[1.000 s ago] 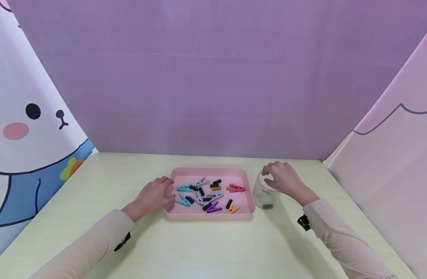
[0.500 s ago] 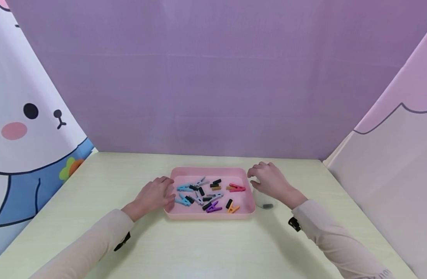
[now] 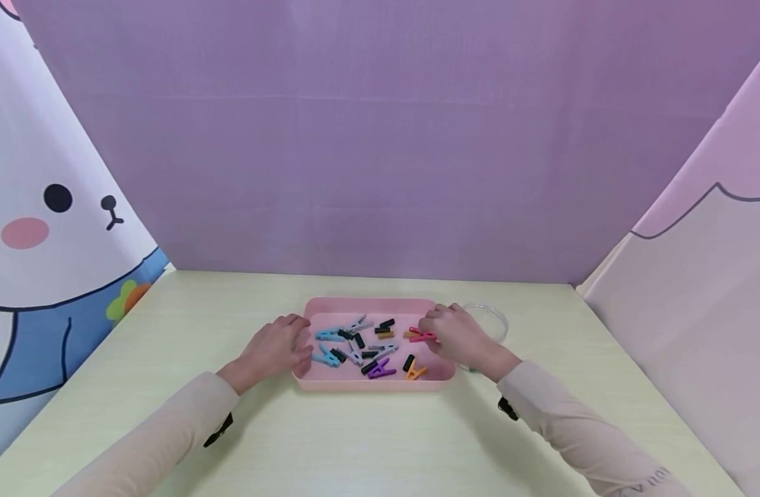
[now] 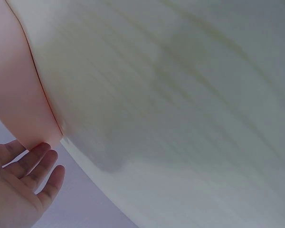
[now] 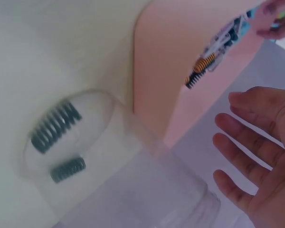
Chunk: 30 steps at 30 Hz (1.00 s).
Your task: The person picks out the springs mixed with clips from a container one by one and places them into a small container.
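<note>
My left hand (image 3: 270, 348) rests at the left rim of a pink tray (image 3: 373, 386), its fingers relaxed and loosely bent in the left wrist view. Over the tray's right side is my right hand (image 3: 457, 335), with spread, empty fingers in the right wrist view. It is nearest a red clothespin (image 3: 424, 337), which it partly covers in the head view. Several black springs and a gold spring (image 3: 386, 335) lie scattered in the tray. A clear jar (image 3: 502, 328) stands just right of the tray, mostly hidden behind the right hand; two dark springs (image 5: 56, 126) show at its bottom.
Also in the tray are blue clothespins (image 3: 330, 336), grey ones, a purple clothespin (image 3: 382, 371) and an orange clothespin (image 3: 415, 373). The pale table (image 3: 355, 449) meets a purple backdrop (image 3: 380, 172) behind. Printed cartoon panels flank both sides.
My right hand has moved left from above the jar to over the tray's right side, by the red clothespin. The left hand has stayed at the tray's rim.
</note>
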{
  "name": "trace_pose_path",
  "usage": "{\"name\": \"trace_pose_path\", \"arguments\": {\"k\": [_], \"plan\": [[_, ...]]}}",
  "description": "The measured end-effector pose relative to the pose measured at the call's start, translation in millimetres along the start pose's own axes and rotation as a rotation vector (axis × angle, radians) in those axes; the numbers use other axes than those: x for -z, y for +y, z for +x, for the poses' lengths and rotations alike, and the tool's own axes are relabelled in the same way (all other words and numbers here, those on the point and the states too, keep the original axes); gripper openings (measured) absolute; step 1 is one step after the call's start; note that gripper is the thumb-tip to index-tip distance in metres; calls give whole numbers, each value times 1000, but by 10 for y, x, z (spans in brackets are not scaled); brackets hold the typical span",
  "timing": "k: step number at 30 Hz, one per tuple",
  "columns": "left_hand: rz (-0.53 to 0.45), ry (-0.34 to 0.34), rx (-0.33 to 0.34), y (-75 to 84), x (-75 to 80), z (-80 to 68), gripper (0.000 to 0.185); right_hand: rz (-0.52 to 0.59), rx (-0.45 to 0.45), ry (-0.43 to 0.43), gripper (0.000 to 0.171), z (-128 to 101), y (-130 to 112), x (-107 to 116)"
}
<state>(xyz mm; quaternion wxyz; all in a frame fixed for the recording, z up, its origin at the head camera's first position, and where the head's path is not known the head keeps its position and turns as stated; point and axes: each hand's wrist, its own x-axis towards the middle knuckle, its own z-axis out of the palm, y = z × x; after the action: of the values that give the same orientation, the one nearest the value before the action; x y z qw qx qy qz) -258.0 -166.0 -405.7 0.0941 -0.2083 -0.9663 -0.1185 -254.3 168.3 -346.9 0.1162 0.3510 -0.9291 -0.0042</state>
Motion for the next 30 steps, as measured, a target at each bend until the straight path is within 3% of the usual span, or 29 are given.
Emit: {"name": "trace_pose_path", "arguments": {"k": [9, 15, 30], "plan": [[0, -4, 4, 0, 6, -1, 50, -1, 60, -91, 19, 39, -47, -188], [5, -9, 4, 6, 22, -9, 50, 59, 70, -160, 22, 56, -54, -275], [-20, 2, 5, 5, 42, -23, 50, 113, 58, -209, 18, 56, -91, -333]]}}
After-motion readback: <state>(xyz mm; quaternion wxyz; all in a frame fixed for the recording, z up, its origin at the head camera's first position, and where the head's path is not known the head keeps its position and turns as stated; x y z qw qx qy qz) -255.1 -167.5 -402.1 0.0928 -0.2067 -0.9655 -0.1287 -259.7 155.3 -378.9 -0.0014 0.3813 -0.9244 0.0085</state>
